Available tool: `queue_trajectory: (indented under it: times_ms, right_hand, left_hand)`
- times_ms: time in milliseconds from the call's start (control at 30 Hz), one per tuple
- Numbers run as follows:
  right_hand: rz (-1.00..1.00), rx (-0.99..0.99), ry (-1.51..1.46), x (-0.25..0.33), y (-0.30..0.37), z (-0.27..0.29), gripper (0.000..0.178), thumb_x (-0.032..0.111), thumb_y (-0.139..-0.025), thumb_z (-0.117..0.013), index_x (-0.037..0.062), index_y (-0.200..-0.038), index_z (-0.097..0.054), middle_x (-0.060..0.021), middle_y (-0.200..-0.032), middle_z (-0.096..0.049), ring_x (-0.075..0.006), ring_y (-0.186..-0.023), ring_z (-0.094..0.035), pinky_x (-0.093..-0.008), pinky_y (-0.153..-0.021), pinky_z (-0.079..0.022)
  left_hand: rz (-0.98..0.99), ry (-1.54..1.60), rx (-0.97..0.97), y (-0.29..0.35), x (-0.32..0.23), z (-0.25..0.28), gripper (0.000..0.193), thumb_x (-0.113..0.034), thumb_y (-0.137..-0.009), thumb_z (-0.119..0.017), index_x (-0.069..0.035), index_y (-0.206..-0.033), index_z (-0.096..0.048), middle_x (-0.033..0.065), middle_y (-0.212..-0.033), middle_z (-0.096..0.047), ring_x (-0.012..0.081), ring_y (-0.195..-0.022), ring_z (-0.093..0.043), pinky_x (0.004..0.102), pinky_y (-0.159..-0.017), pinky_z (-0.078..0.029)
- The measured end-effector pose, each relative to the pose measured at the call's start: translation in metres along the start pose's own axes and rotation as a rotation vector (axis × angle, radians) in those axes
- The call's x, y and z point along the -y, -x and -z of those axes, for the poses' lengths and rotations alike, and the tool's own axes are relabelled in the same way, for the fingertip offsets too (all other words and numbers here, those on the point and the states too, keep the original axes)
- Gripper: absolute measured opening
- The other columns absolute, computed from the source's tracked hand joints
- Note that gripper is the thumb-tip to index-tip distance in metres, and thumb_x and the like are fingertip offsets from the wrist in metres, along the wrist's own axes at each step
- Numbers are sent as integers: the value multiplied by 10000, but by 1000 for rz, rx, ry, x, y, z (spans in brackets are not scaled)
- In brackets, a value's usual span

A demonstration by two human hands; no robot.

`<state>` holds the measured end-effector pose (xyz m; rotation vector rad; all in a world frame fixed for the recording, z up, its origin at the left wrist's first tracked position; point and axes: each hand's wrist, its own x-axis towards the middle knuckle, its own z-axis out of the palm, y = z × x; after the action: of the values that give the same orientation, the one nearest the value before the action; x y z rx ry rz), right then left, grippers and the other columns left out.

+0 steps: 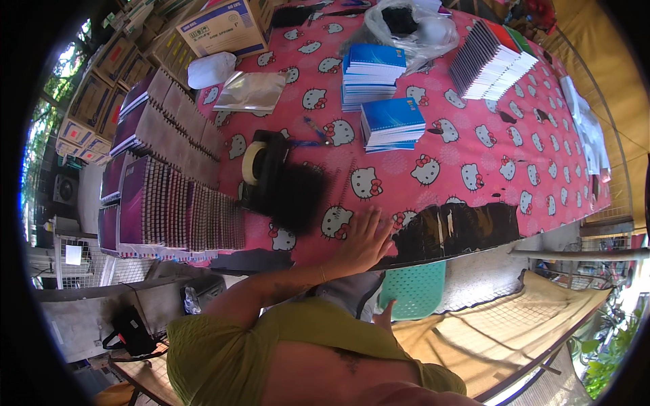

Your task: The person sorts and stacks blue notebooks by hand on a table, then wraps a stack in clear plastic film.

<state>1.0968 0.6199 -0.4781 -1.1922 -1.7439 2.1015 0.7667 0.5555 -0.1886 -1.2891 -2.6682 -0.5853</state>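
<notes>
My left hand [365,242] lies flat on the near edge of the table, fingers stretched out and holding nothing. Just past its fingertips are thin loose wire spirals [343,184]. Beside them stands a black tape dispenser [271,169] with a pale tape roll [254,162]; a dark, blurred black shape [302,199] lies against it. Below the table edge, my right hand [384,317] appears only in part, its thumb at the rim of a green perforated plastic chair [416,289]. It seems to grip that rim; its other fingers are hidden.
Purple spiral notebooks [166,203] fill the table's left side. Blue notebooks [393,122] stand in stacks mid-table, with more spiral notebooks [491,64] at the far right. A pen [311,142], a clear plastic sheet [250,91], a plastic bag [433,34] and a carton [223,30] lie farther back.
</notes>
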Motion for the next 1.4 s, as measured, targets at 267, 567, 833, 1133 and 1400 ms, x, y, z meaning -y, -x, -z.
queue_trajectory:
  times_ms: [267,567,833,1133,1400]
  right_hand:
    - [-579,-513,742,97,-109,111,1233,605,-714,-798,180,-1592,-44,-249,-1630,-27,-395,-1512,-61,-515,-1209,-175]
    - [-429,130,414,132,-128,105,879,328,-741,-838,93,-1448,-371,-222,-1419,-437,-390,-1303,-449,-498,-1078,-387]
    - [-160,347,644,165,-202,67,793,297,-767,-816,82,-1413,-410,-224,-1400,-455,-391,-1268,-480,-491,-1050,-411]
    - [-1,514,690,131,-238,114,697,263,-795,-791,69,-1374,-455,-227,-1378,-475,-392,-1229,-515,-484,-1018,-438]
    - [46,519,699,110,-232,179,613,233,-820,-768,57,-1339,-494,-229,-1359,-493,-393,-1194,-547,-478,-989,-462]
  left_hand:
    - [-54,-83,11,4,-3,7,555,-386,-987,-518,-26,-1407,-469,326,-1437,-404,482,-1361,-375,648,-1061,-317]
    - [10,-161,-29,7,-7,2,582,-431,-994,-507,-44,-1424,-447,307,-1467,-384,463,-1364,-385,622,-1066,-333]
    - [62,-110,16,1,-10,-7,555,-424,-996,-507,-99,-1442,-447,268,-1503,-362,440,-1375,-377,612,-1102,-284]
    - [184,-85,-294,12,-12,-14,575,-269,-846,-723,-100,-1361,-532,245,-1372,-454,420,-1205,-488,540,-1037,-404]
    - [1043,-366,-1011,41,106,49,678,-191,-873,-700,-37,-1457,-391,361,-1410,-343,503,-1316,-386,505,-1099,-355]
